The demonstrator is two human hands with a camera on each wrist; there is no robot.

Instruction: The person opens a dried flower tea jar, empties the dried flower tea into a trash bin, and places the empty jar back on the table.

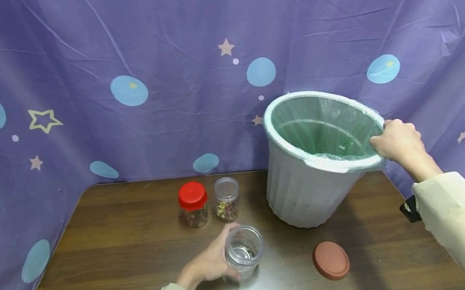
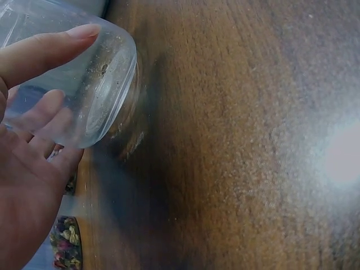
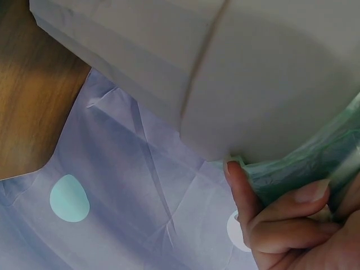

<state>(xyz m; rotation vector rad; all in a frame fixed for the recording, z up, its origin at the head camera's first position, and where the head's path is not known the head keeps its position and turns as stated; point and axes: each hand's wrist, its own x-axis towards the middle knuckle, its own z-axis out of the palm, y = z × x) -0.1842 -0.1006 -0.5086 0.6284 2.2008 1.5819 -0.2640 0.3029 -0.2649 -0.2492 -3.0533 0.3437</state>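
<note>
My left hand (image 1: 213, 260) holds a clear plastic jar (image 1: 244, 252) with no lid on it. A few small crumbs cling inside its base, as the left wrist view of the jar (image 2: 107, 79) shows. Whether the base touches the table, I cannot tell. My right hand (image 1: 399, 141) grips the right rim of a light grey trash bin (image 1: 301, 187) lined with a thin green bag (image 1: 332, 131). The bin leans to the right. From the right wrist view, fingers (image 3: 287, 225) curl at the bin's edge over the bag.
Behind the left hand stand a red-lidded jar (image 1: 194, 205) and a clear-lidded jar (image 1: 227, 200), both holding dried pieces. A reddish-brown round lid (image 1: 331, 260) lies on the wooden table (image 1: 129, 244) in front of the bin. A purple patterned curtain (image 1: 179, 46) surrounds the table's back and sides.
</note>
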